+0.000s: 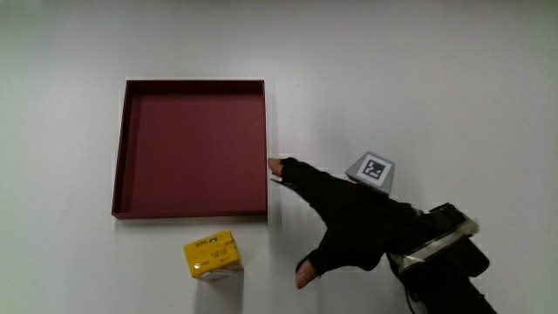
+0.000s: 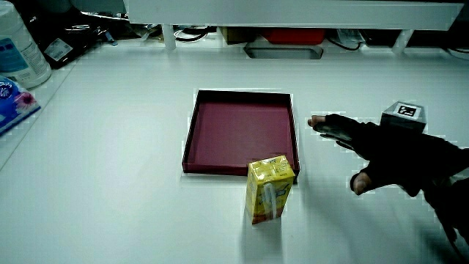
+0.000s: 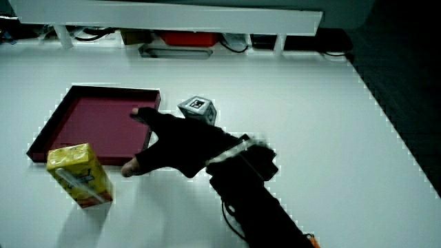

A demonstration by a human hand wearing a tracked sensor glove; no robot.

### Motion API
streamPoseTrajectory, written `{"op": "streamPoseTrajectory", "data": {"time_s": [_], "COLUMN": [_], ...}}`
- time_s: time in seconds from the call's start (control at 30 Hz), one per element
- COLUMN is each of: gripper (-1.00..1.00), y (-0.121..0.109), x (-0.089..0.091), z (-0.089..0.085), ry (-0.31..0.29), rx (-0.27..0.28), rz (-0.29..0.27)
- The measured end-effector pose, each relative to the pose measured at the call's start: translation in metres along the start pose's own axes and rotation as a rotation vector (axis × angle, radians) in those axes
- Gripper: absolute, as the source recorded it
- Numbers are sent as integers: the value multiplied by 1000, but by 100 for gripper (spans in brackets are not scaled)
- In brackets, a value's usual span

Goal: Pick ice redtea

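A yellow ice red tea carton (image 1: 213, 255) stands upright on the white table, just nearer to the person than the dark red tray (image 1: 126, 148). It shows in both side views too, carton (image 2: 270, 188) and carton (image 3: 79, 175). The gloved hand (image 1: 336, 218) hovers beside the tray's corner and beside the carton, apart from both. Its fingers are spread, one fingertip (image 1: 275, 165) reaching toward the tray's wall and the thumb (image 1: 305, 273) pointing toward the carton. It holds nothing. The patterned cube (image 1: 372, 171) sits on its back.
The tray (image 2: 189, 139) is empty inside. At the table's edge stand a white bottle (image 2: 18, 48) and a blue and pink packet (image 2: 13, 101). A low white partition (image 2: 293, 15) with clutter under it closes off the table.
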Motion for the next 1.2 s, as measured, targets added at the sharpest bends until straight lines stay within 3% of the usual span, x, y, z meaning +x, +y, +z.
{"op": "streamPoseTrajectory", "data": {"time_s": [0.07, 0.2, 0.37, 0.5, 0.77, 0.87, 1.0, 1.2], "gripper": [0, 0, 0, 0, 0, 0, 0, 17], "y": [8, 24, 39, 49, 64, 68, 68, 67], "x": [3, 11, 12, 17, 16, 17, 19, 23], "z": [-7, -17, -30, -37, -51, -53, -54, -50], "ry": [19, -20, 0, -23, 6, -10, 19, 62], "rx": [-25, -40, -69, -78, -96, -94, -85, -20], "rz": [5, 42, 64, 77, 108, 114, 144, 197]}}
